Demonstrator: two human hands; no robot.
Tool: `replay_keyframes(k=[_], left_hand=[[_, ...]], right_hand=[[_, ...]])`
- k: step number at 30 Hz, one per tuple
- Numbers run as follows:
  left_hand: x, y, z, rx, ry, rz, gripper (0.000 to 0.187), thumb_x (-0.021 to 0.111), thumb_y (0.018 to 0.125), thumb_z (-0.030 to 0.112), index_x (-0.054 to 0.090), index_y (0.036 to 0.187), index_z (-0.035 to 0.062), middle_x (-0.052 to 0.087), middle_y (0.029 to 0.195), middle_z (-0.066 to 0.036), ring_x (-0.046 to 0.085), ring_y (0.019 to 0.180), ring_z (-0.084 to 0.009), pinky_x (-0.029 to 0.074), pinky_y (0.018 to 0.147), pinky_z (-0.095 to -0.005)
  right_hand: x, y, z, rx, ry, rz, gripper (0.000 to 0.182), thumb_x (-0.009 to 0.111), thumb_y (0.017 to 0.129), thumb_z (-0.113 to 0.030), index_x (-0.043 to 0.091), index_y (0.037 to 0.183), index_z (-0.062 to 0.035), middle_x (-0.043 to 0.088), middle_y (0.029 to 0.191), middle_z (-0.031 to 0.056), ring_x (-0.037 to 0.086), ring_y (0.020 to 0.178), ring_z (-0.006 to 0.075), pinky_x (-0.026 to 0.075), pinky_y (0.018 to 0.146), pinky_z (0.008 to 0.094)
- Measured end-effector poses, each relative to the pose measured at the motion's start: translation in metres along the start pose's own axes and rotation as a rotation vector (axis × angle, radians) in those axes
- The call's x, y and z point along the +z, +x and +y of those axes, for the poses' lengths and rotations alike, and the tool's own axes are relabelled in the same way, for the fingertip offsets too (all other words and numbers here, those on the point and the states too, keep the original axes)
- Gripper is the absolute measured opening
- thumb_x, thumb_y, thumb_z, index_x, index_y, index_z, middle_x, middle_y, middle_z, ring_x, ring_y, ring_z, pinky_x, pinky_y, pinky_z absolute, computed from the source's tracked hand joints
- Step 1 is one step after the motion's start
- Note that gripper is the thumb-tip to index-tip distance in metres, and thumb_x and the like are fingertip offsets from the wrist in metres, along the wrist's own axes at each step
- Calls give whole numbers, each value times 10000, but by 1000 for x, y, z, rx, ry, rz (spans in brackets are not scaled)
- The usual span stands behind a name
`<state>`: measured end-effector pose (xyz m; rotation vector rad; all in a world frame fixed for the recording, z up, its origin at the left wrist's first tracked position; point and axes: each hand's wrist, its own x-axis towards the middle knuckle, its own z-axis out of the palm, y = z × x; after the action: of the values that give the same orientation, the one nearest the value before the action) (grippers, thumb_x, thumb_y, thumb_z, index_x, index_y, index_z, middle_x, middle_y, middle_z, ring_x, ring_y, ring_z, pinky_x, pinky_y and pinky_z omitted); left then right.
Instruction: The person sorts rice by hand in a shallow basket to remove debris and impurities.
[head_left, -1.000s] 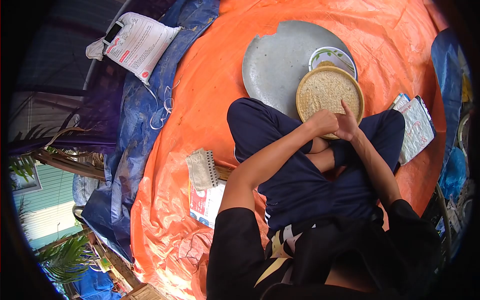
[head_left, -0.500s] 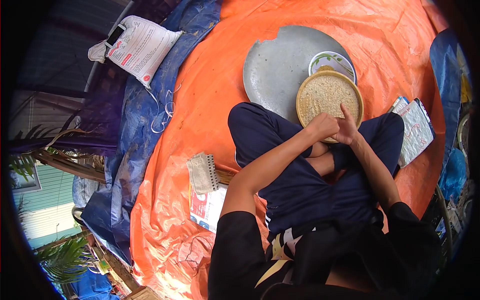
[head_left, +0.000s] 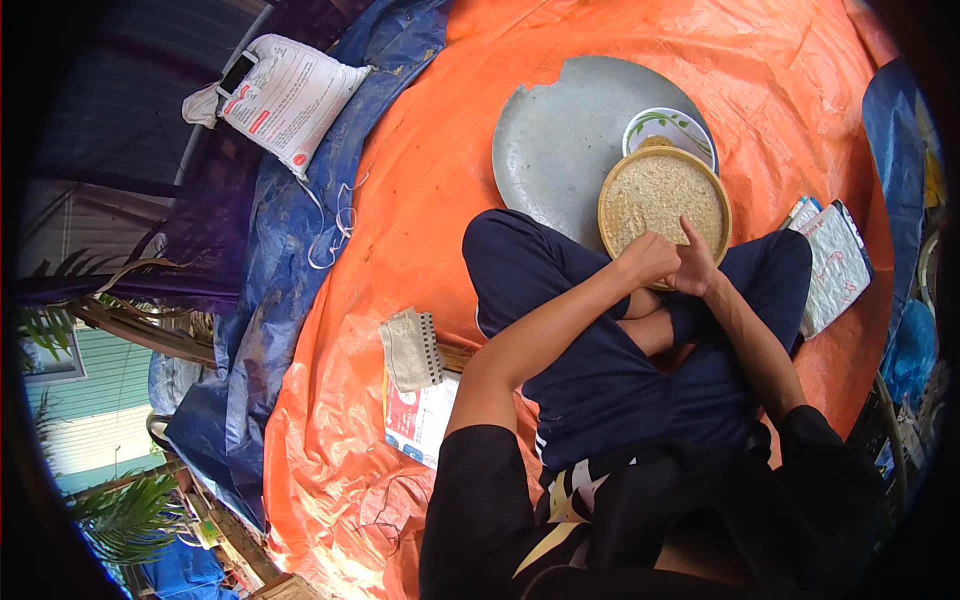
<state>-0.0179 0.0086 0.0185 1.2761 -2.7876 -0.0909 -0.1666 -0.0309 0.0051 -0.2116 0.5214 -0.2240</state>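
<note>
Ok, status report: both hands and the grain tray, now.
Left hand curled against right hand, at near edge of grain tray. Anything gripped: can't tell. Bowl just beyond, partly hidden.

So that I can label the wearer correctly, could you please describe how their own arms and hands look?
The right sleeve and left sleeve are black and short, leaving both forearms bare. No glove or watch shows on the right hand or left hand.

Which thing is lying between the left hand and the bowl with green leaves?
In the head view, a round basket of pale grains lies between the left hand and the bowl.
</note>
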Motion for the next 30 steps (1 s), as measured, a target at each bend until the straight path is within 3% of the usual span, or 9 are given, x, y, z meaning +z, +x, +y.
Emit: replay_keyframes(k=[16, 22, 30], left_hand=[[16, 3, 0, 8, 56, 170, 143, 599, 745, 148, 675, 631, 105, 672, 638, -78, 684, 614, -189, 508, 512, -322], [8, 2, -1, 26, -18, 40, 149, 607, 735, 155, 698, 633, 95, 693, 672, -104, 694, 637, -219, 517, 540, -341], [13, 2, 6, 41, 21, 56, 144, 616, 723, 162, 687, 609, 108, 683, 645, -84, 684, 625, -204, 513, 535, -348]], right_hand=[[-17, 2, -6, -73, -8, -70, 966, 369, 881, -746, 421, 1346, 99, 567, 1309, 173, 582, 1175, 240, 445, 1024, 350], [-15, 2, 1, -34, 11, -8, 965, 380, 875, -747, 424, 1342, 97, 576, 1289, 173, 575, 1180, 242, 443, 1024, 363], [-11, -2, -2, -17, -79, 31, 994, 383, 859, -767, 439, 1339, 101, 564, 1320, 164, 569, 1191, 246, 442, 1020, 366]])
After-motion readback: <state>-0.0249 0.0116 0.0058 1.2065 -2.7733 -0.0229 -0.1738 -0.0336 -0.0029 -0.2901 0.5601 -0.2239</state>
